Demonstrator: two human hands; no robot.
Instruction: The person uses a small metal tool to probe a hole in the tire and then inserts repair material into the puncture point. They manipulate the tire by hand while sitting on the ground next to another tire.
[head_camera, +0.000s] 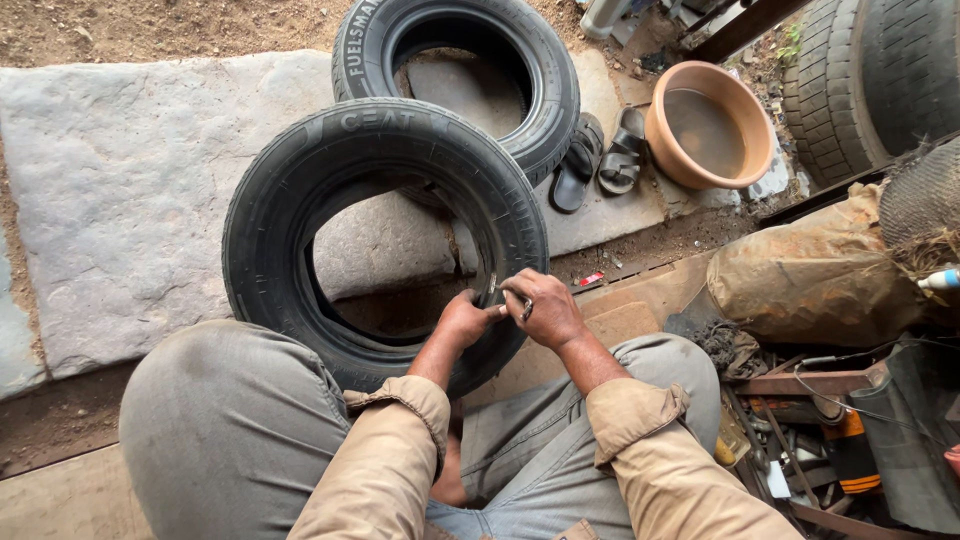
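A black car tyre (300, 190) stands upright between my knees, leaning slightly away from me. My left hand (466, 317) reaches inside its opening and presses against the inner wall at the right side. Close beside it, my right hand (541, 306) grips a small metal tool whose thin tip pokes into the tyre's inner wall by the bead. What lies under the tool tip is too small to tell. Both tan sleeves are rolled at the cuff.
A second black tyre (540, 70) lies flat on the grey stone slab (120, 180) behind. A pair of dark sandals (600, 160) and a terracotta basin (710, 125) of water sit to the right. More tyres (870, 80), a brown sack (810, 280) and scattered tools (820, 440) crowd the right.
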